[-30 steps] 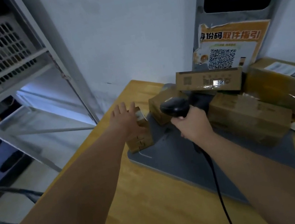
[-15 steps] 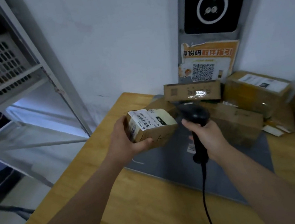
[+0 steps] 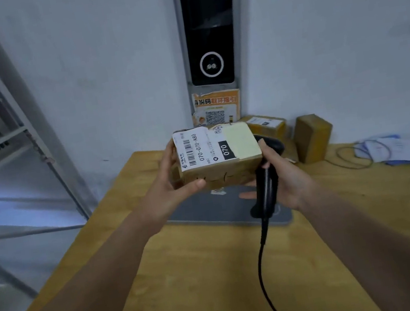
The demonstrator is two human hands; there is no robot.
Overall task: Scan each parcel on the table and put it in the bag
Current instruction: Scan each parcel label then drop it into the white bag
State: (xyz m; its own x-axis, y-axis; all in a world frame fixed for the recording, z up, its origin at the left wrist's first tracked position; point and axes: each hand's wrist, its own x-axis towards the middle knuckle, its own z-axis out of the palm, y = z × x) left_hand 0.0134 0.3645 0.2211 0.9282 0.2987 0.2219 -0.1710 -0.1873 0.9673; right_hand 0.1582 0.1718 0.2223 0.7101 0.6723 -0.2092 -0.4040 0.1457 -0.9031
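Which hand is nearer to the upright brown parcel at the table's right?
Right. The right hand, gripping the scanner, is just left of that parcel; the left hand, holding the labelled box, is farther left.

I see a dim, bluish room. The brightest light sits low at far left, behind the grey metal shelf frame (image 3: 33, 140), which bends near that edge. The brown cardboard parcel (image 3: 218, 150) looks sharp, but the near arms (image 3: 91, 291) look blurry.

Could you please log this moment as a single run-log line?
left hand: holds parcel, label up | right hand: grips scanner | other parcels: on table
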